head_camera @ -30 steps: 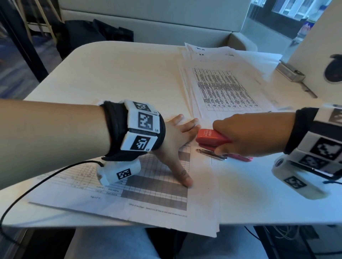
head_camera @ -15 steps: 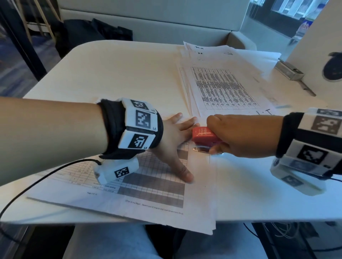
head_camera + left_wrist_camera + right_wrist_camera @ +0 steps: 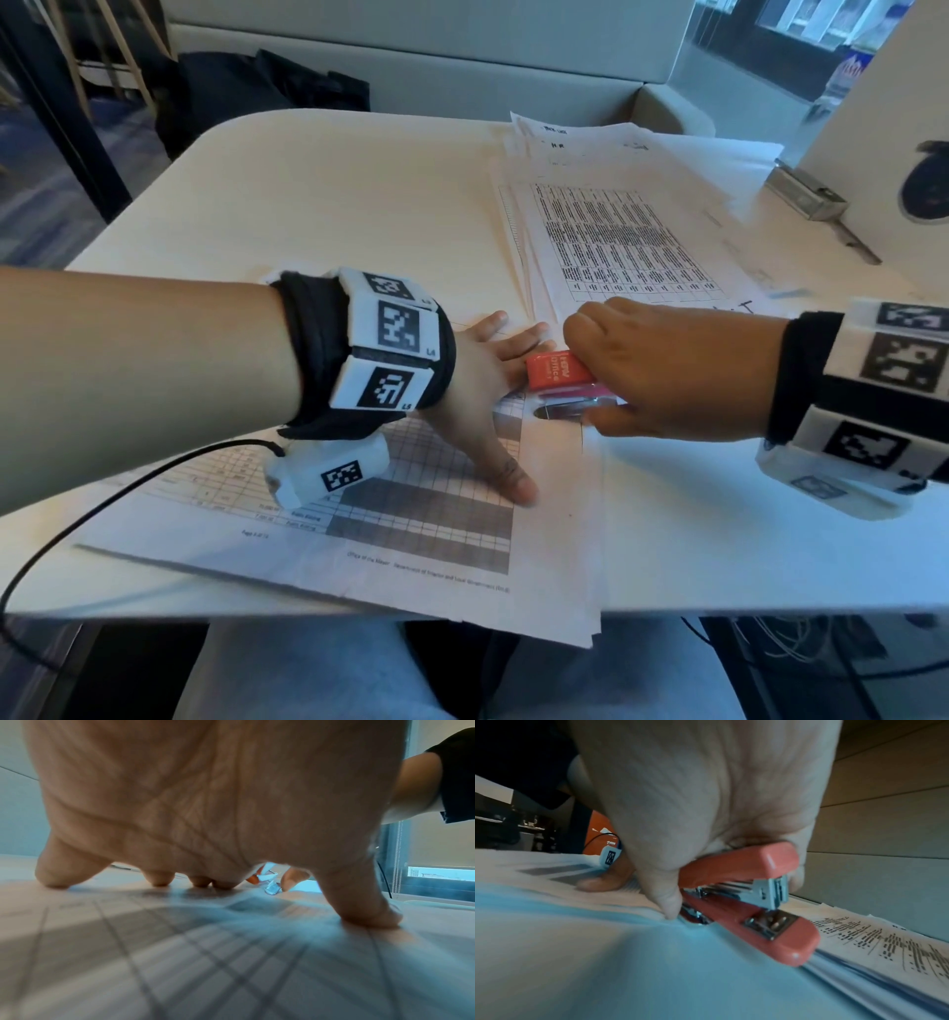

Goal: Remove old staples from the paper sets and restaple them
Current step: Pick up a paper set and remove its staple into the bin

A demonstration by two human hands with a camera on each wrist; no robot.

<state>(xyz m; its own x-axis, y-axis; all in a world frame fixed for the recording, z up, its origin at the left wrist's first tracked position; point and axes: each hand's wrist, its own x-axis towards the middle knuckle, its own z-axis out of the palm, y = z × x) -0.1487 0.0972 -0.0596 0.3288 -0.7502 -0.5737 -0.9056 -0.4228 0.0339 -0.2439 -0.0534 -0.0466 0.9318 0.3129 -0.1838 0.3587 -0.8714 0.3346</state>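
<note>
A paper set (image 3: 421,519) printed with a grey table lies at the near table edge. My left hand (image 3: 493,390) presses flat on it, fingers spread, thumb (image 3: 513,483) stretched toward me; the left wrist view shows the fingertips (image 3: 159,880) on the sheet (image 3: 180,953). My right hand (image 3: 657,370) grips a red stapler (image 3: 557,372) at the set's far right corner, right beside the left fingers. In the right wrist view the stapler (image 3: 752,894) has its jaws apart, the base lying on paper (image 3: 603,953). Whether the corner sits between the jaws is hidden.
A second stack of printed sheets (image 3: 616,241) spreads over the table's far right. A grey metal object (image 3: 806,192) lies by a white board (image 3: 883,113) at the right edge. A dark bag (image 3: 257,87) sits on the bench behind. A black cable (image 3: 77,519) trails from my left wrist.
My right hand has slid the stapler leftward to the paper's corner, close against the left fingers. The left hand has stayed pressed on the sheet.
</note>
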